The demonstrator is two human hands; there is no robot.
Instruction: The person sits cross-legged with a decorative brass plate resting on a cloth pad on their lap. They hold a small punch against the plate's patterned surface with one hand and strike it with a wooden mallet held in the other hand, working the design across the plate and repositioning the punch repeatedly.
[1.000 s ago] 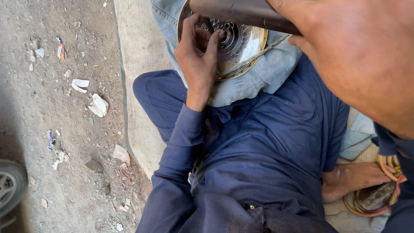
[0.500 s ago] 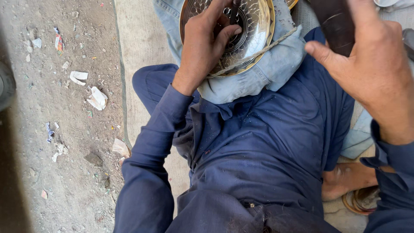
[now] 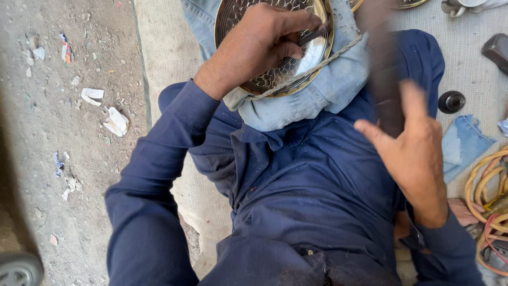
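Observation:
A round engraved metal plate [image 3: 317, 50] rests on a pale denim cloth [image 3: 328, 90] over my lap. My left hand [image 3: 259, 45] lies on the plate and is shut on a thin dark chisel [image 3: 313, 35] whose tip meets the plate's surface. My right hand [image 3: 413, 148] hangs to the right of the plate, shut on a dark wooden mallet [image 3: 383, 63] that is blurred by motion. A cord [image 3: 338, 50] runs across the cloth beside the plate's rim. I wear dark blue clothes and sit on a woven mat [image 3: 164, 53].
Bare dirt ground with scraps of paper [image 3: 114, 121] lies to the left. A small black knob-shaped object [image 3: 451, 101], a denim scrap [image 3: 461, 145] and a dark block [image 3: 497, 50] sit on the mat at right. Coiled yellow hoses [image 3: 489, 190] are at the right edge. A wheel [image 3: 18, 270] shows at bottom left.
The view has tilted so the plate sits lower in frame. My right hand with the mallet has dropped from near the camera to beside the plate. My left hand stays on the plate.

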